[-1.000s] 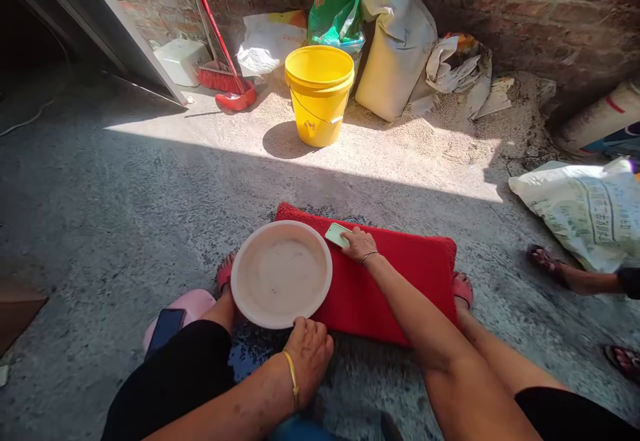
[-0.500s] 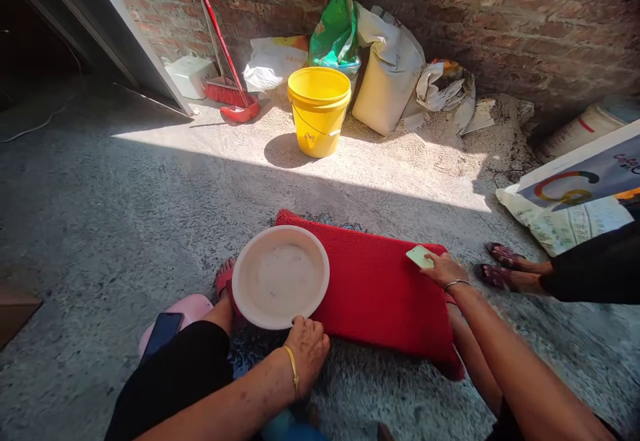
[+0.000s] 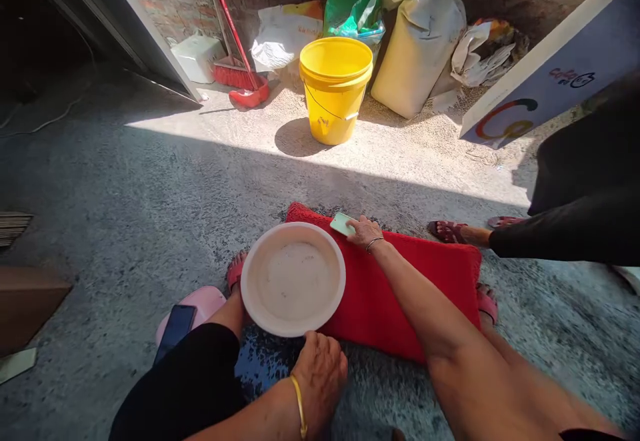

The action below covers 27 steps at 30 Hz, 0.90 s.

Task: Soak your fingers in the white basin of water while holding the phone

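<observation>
A pale basin [image 3: 327,311] with cloudy water stands on the left end of a long red cloth-covered surface [image 3: 410,334]. My left hand [image 3: 320,371], with a yellow bangle, is closed at the basin's near rim and the red cloth's front edge. Its fingertips are hidden, so which of the two it grips does not show. Stretched across the red cloth, my right hand [image 3: 365,231] holds a flat pale green block [image 3: 343,224] with rounded corners. It rests near the cloth's far edge, just right of the basin.
Beyond stand a yellow bucket [image 3: 336,104], a tied sack [image 3: 420,41] and a red broom [image 3: 233,76]. A dark phone [image 3: 176,331] lies on a pink item [image 3: 207,302] at left. Another person's sandaled foot [image 3: 450,231] and a printed board [image 3: 545,74] are at right.
My right hand has moved left with the pale green block, from the cloth's right end to beside the basin. The other person has shifted and the printed board appears more upright. The view has tilted down.
</observation>
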Available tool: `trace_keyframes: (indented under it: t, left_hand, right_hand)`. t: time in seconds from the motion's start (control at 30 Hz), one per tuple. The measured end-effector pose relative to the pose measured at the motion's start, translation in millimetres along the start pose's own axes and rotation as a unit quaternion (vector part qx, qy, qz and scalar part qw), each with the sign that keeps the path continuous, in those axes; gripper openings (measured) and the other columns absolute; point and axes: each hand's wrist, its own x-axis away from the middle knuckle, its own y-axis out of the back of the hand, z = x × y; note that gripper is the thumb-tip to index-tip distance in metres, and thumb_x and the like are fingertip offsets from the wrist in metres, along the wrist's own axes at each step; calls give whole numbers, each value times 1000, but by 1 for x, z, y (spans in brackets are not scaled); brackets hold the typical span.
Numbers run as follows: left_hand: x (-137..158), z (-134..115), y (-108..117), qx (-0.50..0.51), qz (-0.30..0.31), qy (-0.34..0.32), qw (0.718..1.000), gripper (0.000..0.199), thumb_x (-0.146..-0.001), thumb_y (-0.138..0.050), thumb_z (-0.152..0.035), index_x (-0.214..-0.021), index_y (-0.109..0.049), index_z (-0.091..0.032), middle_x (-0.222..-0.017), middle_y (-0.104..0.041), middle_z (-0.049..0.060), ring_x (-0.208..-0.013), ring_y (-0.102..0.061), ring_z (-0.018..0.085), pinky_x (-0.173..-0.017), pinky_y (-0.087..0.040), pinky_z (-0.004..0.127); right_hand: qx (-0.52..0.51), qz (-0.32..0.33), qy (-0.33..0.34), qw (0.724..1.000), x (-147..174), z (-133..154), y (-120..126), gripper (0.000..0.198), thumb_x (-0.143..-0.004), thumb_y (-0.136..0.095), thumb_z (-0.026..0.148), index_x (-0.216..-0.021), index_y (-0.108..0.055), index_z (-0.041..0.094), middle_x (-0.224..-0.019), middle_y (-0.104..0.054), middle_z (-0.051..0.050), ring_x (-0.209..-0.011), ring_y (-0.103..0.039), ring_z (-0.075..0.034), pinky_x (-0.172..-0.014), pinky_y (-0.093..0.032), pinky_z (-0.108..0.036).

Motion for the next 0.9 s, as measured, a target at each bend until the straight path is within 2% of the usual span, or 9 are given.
trace_keyframes:
  t: [0.13,0.23,0.3,0.37,0.43,0.53,0.67,0.8,0.9]
  left_hand:
    - [-2,-3,6,2,-6,0,1000,32,-91,-42,-17,-110,-67,-18,-91,-65,13,-91,-58,26,-80,-36,43]
    - [-3,-5,9,-3,-13,11,1000,32,-91,-41,-16,-107,-68,-18,-92,-65,13,-92,-59,26,-81,-36,43]
    - [-3,-5,8,-1,-21,7,1000,32,-91,-41,-17,-107,-68,-18,-93,-65,14,-93,-59,27,-80,-36,43]
    - [-4,-6,6,2,-22,3,1000,31,-90,-43,-17,-108,-68,-18,-95,-65,14,-94,-58,27,-80,-36,43]
    - [-5,-6,4,5,-15,3,1000,31,-90,-44,-17,-108,-69,-18,-95,-66,15,-95,-59,27,-80,-37,43]
    - [-8,-7,3,6,6,3,1000,31,-89,-43,-15,-106,-70,-17,-95,-66,15,-95,-60,28,-79,-37,42]
    - [-13,-6,3,21,27,-4,999,29,-87,-47,-15,-103,-71,-17,-94,-67,15,-91,-60,27,-77,-37,40]
    - [-15,-2,4,30,40,-12,999,28,-86,-50,-18,-105,-70,-18,-95,-67,16,-91,-61,27,-76,-37,40]
    - [-15,0,10,36,42,-5,998,30,-88,-46,-16,-106,-70,-16,-97,-67,16,-93,-61,28,-77,-37,41]
  right_hand:
    - [28,8,-73,997,36,-91,-14,50,-85,-55,40,-134,-54,32,-122,-54,-11,-109,-57,-27,-93,-37,-40]
    - [23,8,-176,984,89,-183,-32,52,-86,-53,42,-137,-53,30,-127,-54,-15,-113,-57,-30,-91,-39,-44]
    - [19,6,-269,963,128,-237,-44,52,-85,-53,44,-135,-56,28,-126,-55,-20,-111,-59,-34,-87,-41,-47]
    - [30,0,-363,931,163,-273,-53,52,-84,-52,52,-129,-61,28,-121,-58,-22,-108,-59,-39,-82,-42,-52]
    - [31,-3,-402,915,183,-282,-55,54,-83,-51,56,-127,-63,27,-120,-59,-23,-109,-58,-41,-82,-43,-55]
    - [4,1,-336,942,178,-246,-45,58,-84,-53,52,-136,-56,25,-126,-56,-21,-113,-57,-37,-89,-43,-51]
    - [-11,-19,-147,989,126,-138,-27,55,-85,-54,49,-137,-53,29,-127,-54,-13,-115,-54,-29,-94,-39,-44]
    - [-20,-35,8,999,73,-32,-24,50,-86,-55,45,-134,-54,31,-128,-52,-9,-116,-51,-25,-97,-34,-39]
    - [-12,-23,45,999,52,4,-28,51,-88,-52,42,-137,-51,32,-130,-49,-9,-116,-49,-24,-98,-32,-38]
